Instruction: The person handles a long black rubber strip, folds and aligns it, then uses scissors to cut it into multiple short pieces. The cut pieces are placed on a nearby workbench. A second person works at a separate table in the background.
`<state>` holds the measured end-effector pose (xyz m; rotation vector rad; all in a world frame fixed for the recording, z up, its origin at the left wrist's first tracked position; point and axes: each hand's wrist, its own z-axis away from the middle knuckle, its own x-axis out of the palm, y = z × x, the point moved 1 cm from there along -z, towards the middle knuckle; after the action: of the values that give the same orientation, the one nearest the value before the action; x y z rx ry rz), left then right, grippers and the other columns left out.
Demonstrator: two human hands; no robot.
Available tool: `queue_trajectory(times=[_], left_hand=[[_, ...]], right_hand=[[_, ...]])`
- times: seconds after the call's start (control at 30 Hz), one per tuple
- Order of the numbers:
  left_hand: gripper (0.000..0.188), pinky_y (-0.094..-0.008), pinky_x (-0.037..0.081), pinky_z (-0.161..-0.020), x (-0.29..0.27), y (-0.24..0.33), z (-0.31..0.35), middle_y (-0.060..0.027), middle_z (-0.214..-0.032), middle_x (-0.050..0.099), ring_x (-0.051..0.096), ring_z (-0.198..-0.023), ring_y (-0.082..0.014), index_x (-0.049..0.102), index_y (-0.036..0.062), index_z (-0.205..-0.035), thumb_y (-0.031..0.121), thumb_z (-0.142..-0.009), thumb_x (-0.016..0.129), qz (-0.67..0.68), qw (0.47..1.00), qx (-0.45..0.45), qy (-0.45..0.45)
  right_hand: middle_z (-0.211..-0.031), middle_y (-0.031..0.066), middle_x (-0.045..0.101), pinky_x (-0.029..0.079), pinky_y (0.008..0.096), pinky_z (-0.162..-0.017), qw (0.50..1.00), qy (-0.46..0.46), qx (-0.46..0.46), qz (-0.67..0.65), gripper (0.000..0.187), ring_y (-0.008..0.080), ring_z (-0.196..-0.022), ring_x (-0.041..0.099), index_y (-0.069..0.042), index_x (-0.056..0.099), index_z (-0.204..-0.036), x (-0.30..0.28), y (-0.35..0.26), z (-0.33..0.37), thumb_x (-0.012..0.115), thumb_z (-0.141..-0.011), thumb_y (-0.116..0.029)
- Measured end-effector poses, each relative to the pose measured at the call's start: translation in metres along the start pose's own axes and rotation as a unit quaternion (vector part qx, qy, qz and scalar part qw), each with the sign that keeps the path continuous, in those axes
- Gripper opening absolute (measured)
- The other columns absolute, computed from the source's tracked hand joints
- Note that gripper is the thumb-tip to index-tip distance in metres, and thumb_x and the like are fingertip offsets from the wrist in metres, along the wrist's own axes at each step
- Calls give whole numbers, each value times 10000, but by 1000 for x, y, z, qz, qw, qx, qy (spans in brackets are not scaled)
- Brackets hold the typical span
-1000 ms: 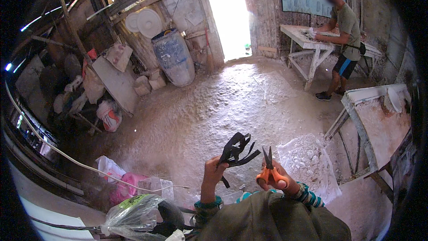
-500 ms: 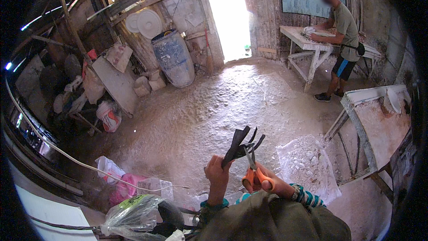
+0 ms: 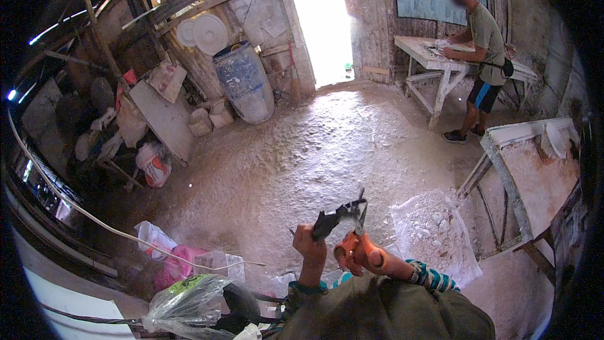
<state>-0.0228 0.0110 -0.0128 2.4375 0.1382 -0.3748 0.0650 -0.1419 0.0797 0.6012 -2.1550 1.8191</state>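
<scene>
My left hand [image 3: 309,245] is closed round a bundle of black strips [image 3: 326,223], which look like cloth or rubber and stick out to the upper right. In my right hand [image 3: 379,260] are scissors with orange handles [image 3: 345,250], my fingers wrapped about the grips. Their blades point up at the far ends of the strips, blurred by motion, so I cannot tell whether they touch. Both hands are held close together in front of my body, above the dusty floor.
A white sheet with rubble [image 3: 434,226] lies on the floor at right, near a tilted table [image 3: 535,176]. Bags and a clear plastic box [image 3: 226,267] sit at lower left. A blue barrel [image 3: 245,85] stands far back. At a workbench [image 3: 425,56], another person works.
The strips have swung lower and to the right, toward the scissors. My right hand has turned and the scissors have shifted slightly. The other person's hands have moved a little at the workbench.
</scene>
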Motion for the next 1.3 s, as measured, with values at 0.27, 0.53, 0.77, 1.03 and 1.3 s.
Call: queue_trajectory(times=[0.27, 0.53, 0.77, 1.03, 1.3], left_hand=[[130, -349, 371, -470, 5, -2, 2, -77, -642, 477, 502, -550, -256, 542, 62, -805, 91, -685, 583, 10, 992, 113, 54], [154, -341, 366, -452, 5, -1, 0, -76, -637, 474, 498, -534, -251, 545, 61, -791, 27, -649, 592, 3, 996, 89, 30], [119, -336, 386, -470, 2, 0, -3, -79, -645, 487, 512, -558, -252, 536, 66, -774, 30, -673, 589, -12, 997, 66, 48], [83, -359, 388, -488, 5, -23, 5, -87, -651, 490, 509, -571, -276, 514, 72, -769, 61, -713, 574, 12, 998, 5, 55], [68, -394, 386, -524, -5, -14, -7, -101, -685, 499, 516, -611, -302, 514, 77, -771, 87, -728, 566, -13, 998, -60, 26]], right_hand=[[-950, 80, 451, 385, 245, -543, 998, -52, -24, 29, 852, 112, -665, 443, -62, 217, -1217, -10, 8, 0, 438, -704, -706], [-883, 44, 417, 327, 221, -533, 998, 25, -58, 14, 770, 94, -622, 377, -98, 276, -1131, -9, 13, -3, 440, -695, -711], [-756, -8, 342, 287, 231, -512, 992, 72, -98, 26, 564, 82, -611, 332, -115, 322, -1027, 0, 8, -8, 509, -761, -575], [-661, -26, 370, 283, 216, -485, 983, 129, -125, 46, 515, 67, -569, 362, -130, 321, -999, -2, 11, -6, 598, -749, -485], [-729, 27, 490, 281, 209, -481, 994, 75, -78, 10, 683, 68, -559, 373, -131, 344, -1008, -8, -1, 3, 631, -637, -628]])
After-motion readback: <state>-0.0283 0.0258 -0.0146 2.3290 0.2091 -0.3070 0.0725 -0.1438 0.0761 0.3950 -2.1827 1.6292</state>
